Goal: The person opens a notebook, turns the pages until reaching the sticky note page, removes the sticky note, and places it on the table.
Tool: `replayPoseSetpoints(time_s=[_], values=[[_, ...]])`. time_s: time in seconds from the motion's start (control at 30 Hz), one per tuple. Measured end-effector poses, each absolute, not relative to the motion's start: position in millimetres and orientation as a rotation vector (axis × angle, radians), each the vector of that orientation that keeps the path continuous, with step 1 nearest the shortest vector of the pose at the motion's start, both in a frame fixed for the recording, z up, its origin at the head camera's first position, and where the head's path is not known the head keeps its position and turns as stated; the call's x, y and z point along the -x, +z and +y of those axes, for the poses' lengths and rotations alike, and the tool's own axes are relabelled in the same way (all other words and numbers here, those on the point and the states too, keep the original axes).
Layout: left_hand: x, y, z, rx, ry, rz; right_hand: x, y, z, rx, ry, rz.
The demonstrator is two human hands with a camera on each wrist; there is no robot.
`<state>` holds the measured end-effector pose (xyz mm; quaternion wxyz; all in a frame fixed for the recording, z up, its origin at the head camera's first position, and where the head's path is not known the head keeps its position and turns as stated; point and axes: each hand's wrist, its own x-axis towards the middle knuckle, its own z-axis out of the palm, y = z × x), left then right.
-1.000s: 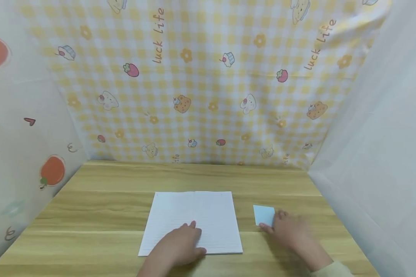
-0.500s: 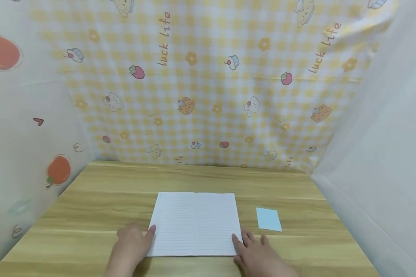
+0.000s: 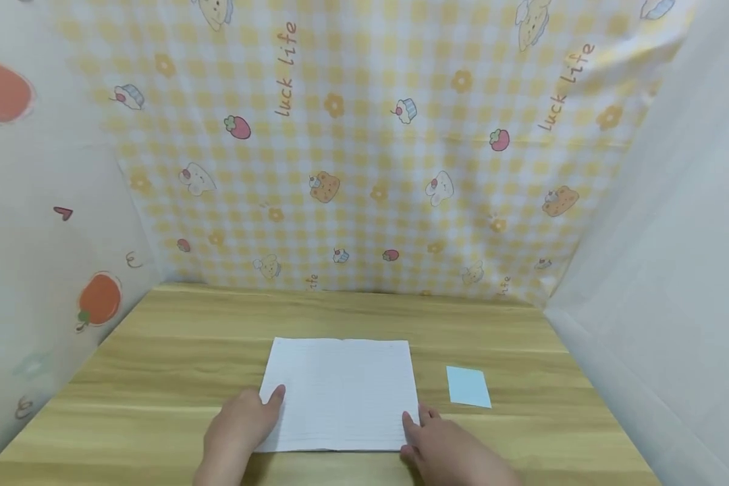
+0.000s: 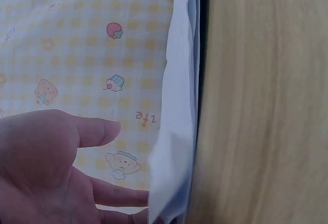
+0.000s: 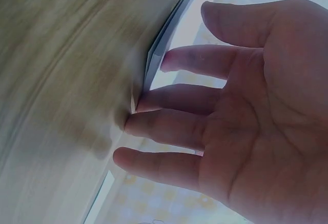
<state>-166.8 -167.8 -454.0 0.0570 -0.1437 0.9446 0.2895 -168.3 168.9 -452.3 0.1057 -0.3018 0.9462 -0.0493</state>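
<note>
An open notebook [image 3: 339, 398] with white lined pages lies flat on the wooden table. At its left edge is my left hand [image 3: 238, 428], its thumb out over the left page. In the left wrist view the fingers [image 4: 120, 193] reach straight to the edge of the pages, where the tips are partly hidden, and the thumb stands apart from the paper. My right hand [image 3: 452, 449] is at the lower right corner, and in the right wrist view its extended fingers [image 5: 177, 98] touch the notebook's edge [image 5: 169, 34].
A light blue square of paper [image 3: 468, 387] lies on the table [image 3: 176, 351] to the right of the notebook. Behind the table hangs a yellow checked curtain [image 3: 358, 148], with pale cloth at both sides.
My right hand has left the blue paper for the notebook's right edge. My left hand has gone from mid-page to the left edge, its thumb now further over the page than half a second ago.
</note>
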Motion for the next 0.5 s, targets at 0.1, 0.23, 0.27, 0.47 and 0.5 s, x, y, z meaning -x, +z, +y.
replayPoseSetpoints(time_s=[0.1,0.23,0.27,0.47,0.5], values=[[169,-456,-166,0.448,0.865,2.881,168,-450,166,0.837,-0.200,2.787],[173,-456,-165,0.442,0.852,2.916,166,-447,165,0.770,-0.237,2.784],[175,-456,-166,0.435,0.858,2.918,166,-447,165,0.759,-0.244,2.783],[176,-445,-170,0.392,0.987,2.879,168,-450,162,0.750,-0.220,2.787],[175,-439,-168,0.375,1.022,2.883,168,-450,162,0.751,-0.211,2.789]])
